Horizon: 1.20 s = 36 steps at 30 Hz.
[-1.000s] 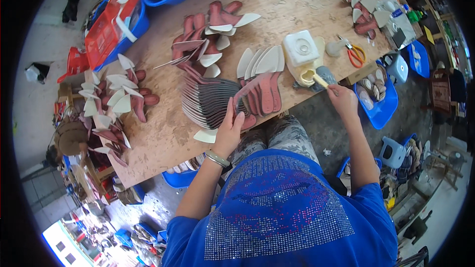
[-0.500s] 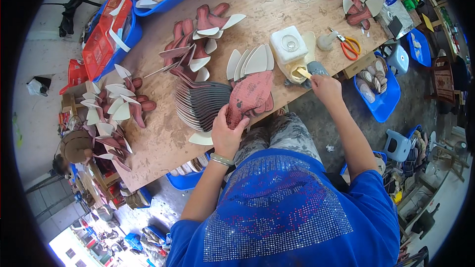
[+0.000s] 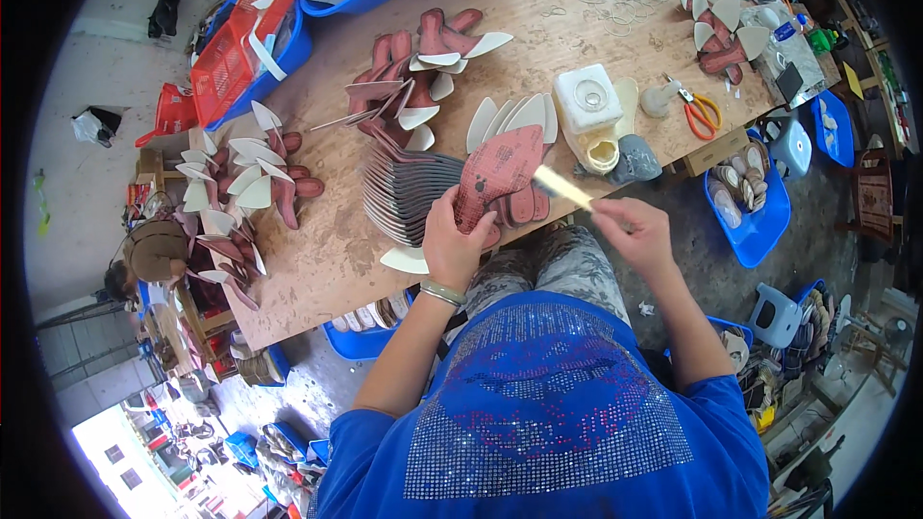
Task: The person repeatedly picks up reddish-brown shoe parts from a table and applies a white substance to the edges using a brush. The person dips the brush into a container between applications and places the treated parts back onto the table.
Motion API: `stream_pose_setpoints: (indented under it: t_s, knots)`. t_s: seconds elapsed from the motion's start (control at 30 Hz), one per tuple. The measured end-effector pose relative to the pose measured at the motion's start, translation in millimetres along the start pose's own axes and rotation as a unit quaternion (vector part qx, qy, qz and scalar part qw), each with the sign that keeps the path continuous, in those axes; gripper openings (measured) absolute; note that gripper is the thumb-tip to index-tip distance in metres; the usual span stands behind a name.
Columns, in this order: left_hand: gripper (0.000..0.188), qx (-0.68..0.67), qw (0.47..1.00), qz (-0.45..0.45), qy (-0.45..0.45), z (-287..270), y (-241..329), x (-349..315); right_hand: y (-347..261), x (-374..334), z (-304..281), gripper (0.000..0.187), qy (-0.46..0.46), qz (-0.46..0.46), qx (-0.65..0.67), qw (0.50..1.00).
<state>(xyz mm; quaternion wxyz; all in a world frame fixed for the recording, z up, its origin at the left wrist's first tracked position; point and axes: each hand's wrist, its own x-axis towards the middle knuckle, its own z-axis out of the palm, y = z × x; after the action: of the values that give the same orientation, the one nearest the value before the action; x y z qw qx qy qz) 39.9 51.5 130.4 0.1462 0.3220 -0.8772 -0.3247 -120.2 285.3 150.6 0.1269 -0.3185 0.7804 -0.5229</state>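
Observation:
My left hand [image 3: 456,242] is closed around the narrow end of a red insole board [image 3: 498,169], its broad end tilted up over the table edge. In my right hand [image 3: 633,229] is a pale flat brush [image 3: 562,186], slightly blurred, its tip at or close to the insole's right edge. Just beyond stands a white plastic glue container [image 3: 587,101] with a yellow-crusted opening. A fanned stack of dark-edged insoles [image 3: 409,194] lies left of the held one. More red insoles [image 3: 524,207] and white pointed pieces [image 3: 510,120] lie behind and beside it.
Piles of red insoles with white tips sit at the table's left [image 3: 255,173], middle [image 3: 423,62] and far right [image 3: 716,34]. Orange-handled pliers [image 3: 702,113] lie right of the container. A blue bin [image 3: 750,207] stands on the floor to the right. Another person [image 3: 154,250] is at the far left.
My right hand has lifted the brush out of the white container's opening and brought it left to the held insole. My left hand keeps its grip; the whole view has shifted slightly.

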Motion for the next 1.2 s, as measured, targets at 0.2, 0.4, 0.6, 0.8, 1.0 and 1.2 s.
stream_pose_setpoints:
  t_s: [0.2,0.4,0.6,0.8,1.0,1.2]
  knots:
    - [0.059,-0.034,0.999,0.024,0.026,-13,-6,-5,-16,16,16,0.018,-0.023,-0.079,-0.083,0.993]
    - [0.059,-0.095,0.995,0.032,0.001,-36,-31,-15,-3,38,12,0.017,-0.013,-0.030,-0.069,0.997]
    - [0.060,-0.062,0.995,0.077,0.021,-57,-41,-20,0,63,14,0.017,0.004,-0.007,-0.133,0.991]
    - [0.063,0.071,0.982,0.144,0.102,-55,-45,-22,-69,50,50,0.018,-0.017,-0.136,-0.081,0.987]
    - [0.063,0.101,0.973,0.168,0.126,-59,-54,-25,-91,47,82,0.014,-0.055,-0.215,-0.171,0.960]
    - [0.061,0.086,0.978,0.138,0.134,-65,-65,-31,-56,74,67,0.008,-0.001,-0.118,-0.271,0.955]
